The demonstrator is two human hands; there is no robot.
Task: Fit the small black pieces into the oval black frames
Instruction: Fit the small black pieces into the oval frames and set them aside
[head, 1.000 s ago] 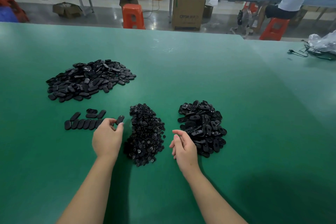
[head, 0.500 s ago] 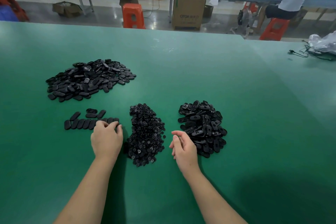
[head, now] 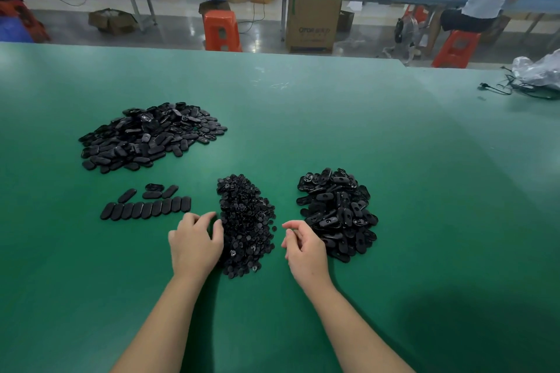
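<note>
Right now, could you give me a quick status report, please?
Left hand open at small-piece pile. Right hand open beside frame pile. Nothing held. Way clear.

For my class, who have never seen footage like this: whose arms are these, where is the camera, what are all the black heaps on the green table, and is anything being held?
There is no machine here. The camera sits on a person's head and looks forward and down, so the two bare arms are that person's own.

On the green table lie three heaps. The far left heap holds oval black parts, seemingly finished ones. The middle heap is the small black pieces. The right heap is the oval black frames, with openings showing. Beside the far heap, a neat row of ovals lies side by side.

The left hand reaches into the edge of the small pieces, fingers curled; whether it has picked one up cannot be seen. The right hand rests loosely curled beside the frames, holding nothing visible.

Behind, another person sits at a workbench.
</note>
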